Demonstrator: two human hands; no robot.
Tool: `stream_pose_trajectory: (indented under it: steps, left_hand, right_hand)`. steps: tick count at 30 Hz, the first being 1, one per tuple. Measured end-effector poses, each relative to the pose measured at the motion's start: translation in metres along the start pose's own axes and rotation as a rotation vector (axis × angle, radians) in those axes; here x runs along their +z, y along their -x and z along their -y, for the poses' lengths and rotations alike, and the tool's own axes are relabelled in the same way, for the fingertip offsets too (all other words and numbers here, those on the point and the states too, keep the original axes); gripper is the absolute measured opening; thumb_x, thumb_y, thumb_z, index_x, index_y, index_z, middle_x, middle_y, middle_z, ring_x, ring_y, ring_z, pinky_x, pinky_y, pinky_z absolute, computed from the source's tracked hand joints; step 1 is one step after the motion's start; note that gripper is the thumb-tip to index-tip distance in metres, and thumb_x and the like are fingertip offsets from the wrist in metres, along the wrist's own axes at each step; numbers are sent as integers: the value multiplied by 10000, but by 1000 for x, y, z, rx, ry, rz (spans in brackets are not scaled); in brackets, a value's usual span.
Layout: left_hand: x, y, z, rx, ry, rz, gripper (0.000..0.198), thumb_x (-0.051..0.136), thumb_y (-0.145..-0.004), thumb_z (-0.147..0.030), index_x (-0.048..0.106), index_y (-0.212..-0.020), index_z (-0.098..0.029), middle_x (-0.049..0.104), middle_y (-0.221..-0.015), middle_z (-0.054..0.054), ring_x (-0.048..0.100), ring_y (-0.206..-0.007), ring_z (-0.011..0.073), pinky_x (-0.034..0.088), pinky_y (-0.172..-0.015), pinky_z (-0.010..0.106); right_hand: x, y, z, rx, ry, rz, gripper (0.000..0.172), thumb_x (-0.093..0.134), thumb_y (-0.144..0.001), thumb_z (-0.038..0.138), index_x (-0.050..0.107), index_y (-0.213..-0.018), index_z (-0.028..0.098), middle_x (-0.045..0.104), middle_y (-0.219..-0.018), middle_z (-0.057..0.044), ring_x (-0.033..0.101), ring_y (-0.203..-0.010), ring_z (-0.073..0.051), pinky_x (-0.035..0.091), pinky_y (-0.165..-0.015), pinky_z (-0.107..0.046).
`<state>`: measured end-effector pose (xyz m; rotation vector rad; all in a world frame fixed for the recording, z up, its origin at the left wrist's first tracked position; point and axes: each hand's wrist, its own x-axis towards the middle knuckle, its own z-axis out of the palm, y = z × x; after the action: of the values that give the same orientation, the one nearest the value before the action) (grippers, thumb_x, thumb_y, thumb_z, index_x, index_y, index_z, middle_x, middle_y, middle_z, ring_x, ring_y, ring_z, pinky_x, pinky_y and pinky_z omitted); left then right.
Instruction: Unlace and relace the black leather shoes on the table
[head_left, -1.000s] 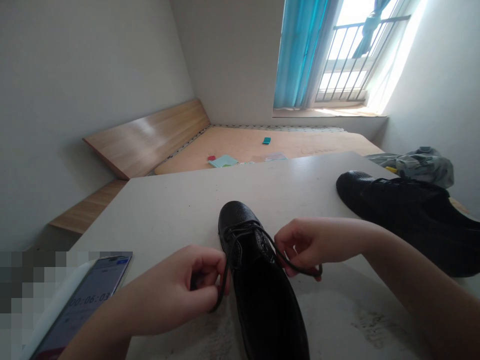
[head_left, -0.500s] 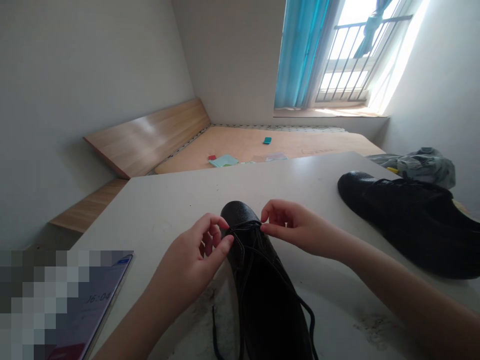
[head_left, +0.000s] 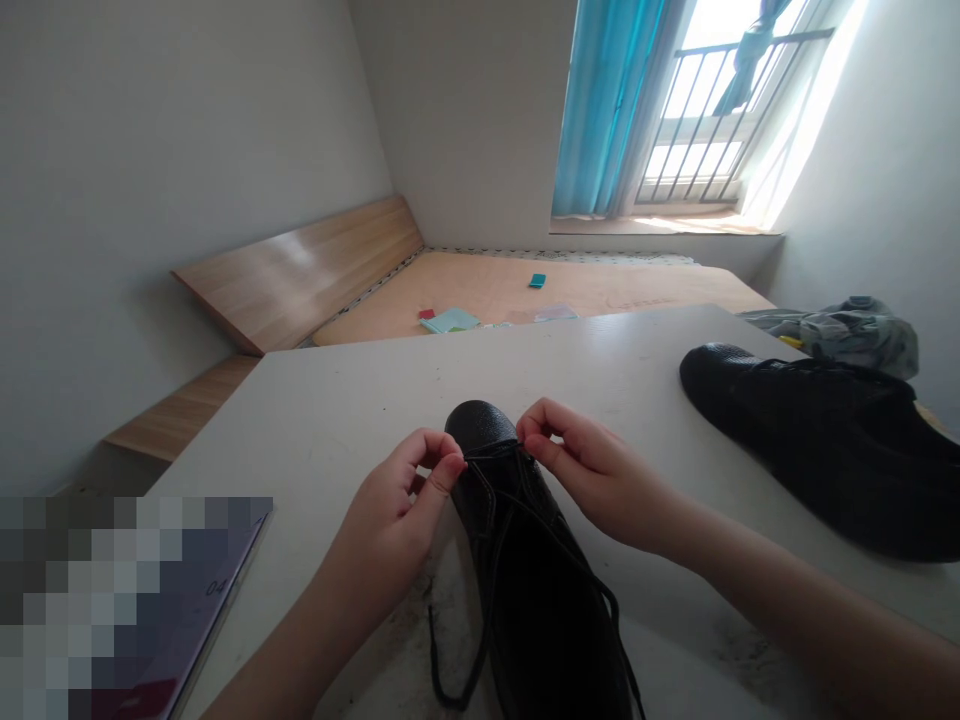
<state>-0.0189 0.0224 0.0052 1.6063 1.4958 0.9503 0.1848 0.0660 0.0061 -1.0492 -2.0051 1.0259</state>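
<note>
A black leather shoe (head_left: pixel 525 560) lies on the white table (head_left: pixel 360 400), toe pointing away from me. My left hand (head_left: pixel 397 510) pinches the black lace (head_left: pixel 491 455) at the left side of the lowest eyelet row, near the toe. My right hand (head_left: pixel 577 465) pinches the same crossing of lace from the right. Loose lace ends trail down both sides of the shoe toward the table's near edge.
A second black shoe (head_left: pixel 817 440) lies at the right of the table, with crumpled grey cloth (head_left: pixel 847 330) behind it. A phone (head_left: pixel 187 610) lies at the front left, partly blurred out. Beyond the table are a bare wooden bed base (head_left: pixel 525 290) and a barred window (head_left: pixel 705 100).
Both hands let go of the lace ends they were pulling outward and moved forward to the lace row near the toe, where they now pinch it. The loose ends dropped beside the shoe.
</note>
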Motion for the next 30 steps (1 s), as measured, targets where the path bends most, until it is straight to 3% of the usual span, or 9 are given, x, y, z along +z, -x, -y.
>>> stream_pose_trajectory:
  steps: [7, 11, 13, 16, 19, 23, 26, 30]
  left_hand:
    - [-3, -2, -2, 5, 327, 36, 277, 510, -917, -406, 500, -745, -188, 493, -649, -45, 465, -642, 93, 400, -658, 200]
    - [-6, -1, -5, -102, 622, -67, 199, 656, -803, -339, 530, -749, -194, 487, -601, -63, 488, -580, 73, 430, -621, 175]
    - [-11, 0, -8, -93, 716, -155, 174, 688, -752, -294, 552, -715, -193, 431, -539, -80, 431, -489, 58, 472, -620, 196]
    - [-21, -1, -14, -13, 825, -273, 130, 689, -693, -240, 581, -650, -182, 347, -478, -85, 319, -413, 48, 464, -508, 193]
    - [-31, -1, -18, 12, 952, -381, 19, 626, -674, -180, 626, -659, -168, 381, -483, -56, 342, -433, 60, 359, -397, 155]
    - [-41, -3, -21, -25, 1049, -484, 148, 539, -690, -114, 673, -721, -167, 491, -552, -28, 322, -413, 47, 286, -369, 153]
    - [-39, -4, -20, -56, 962, -474, 154, 535, -714, -177, 683, -674, -167, 486, -504, -14, 326, -407, 59, 284, -381, 171]
    - [-29, -3, -15, -42, 809, -306, 202, 557, -733, -262, 640, -572, -172, 341, -399, -30, 296, -424, 80, 293, -417, 196]
  right_hand:
    - [-1, -7, -4, 83, -397, 46, 278, 472, -931, 457, 411, -839, 202, 437, -613, 57, 372, -555, -86, 305, -539, -235]
    - [-16, -8, -2, 138, -345, 131, 400, 557, -857, 577, 448, -801, 197, 305, -552, 89, 261, -496, -68, 203, -460, -216]
    - [-24, -8, -2, 104, -273, 28, 390, 576, -851, 560, 468, -768, 195, 289, -531, 88, 231, -483, -68, 161, -444, -227]
    - [-37, -9, -2, 45, -228, -243, 305, 600, -868, 436, 486, -714, 197, 316, -525, 73, 231, -476, -71, 172, -439, -232]
    - [-50, -11, -3, -66, -234, -511, 268, 587, -872, 273, 480, -641, 191, 360, -547, 47, 290, -502, -78, 227, -455, -230]
    - [-60, -15, -3, -198, -282, -749, 301, 559, -843, 176, 449, -562, 179, 382, -529, 37, 311, -507, -77, 231, -451, -227]
    - [-61, -16, -3, -193, -304, -793, 305, 570, -826, 189, 453, -545, 181, 382, -516, 37, 321, -494, -78, 211, -435, -236]
    - [-66, -13, 1, -210, -273, -889, 301, 563, -836, 179, 469, -551, 196, 384, -538, 22, 309, -505, -96, 201, -455, -271]
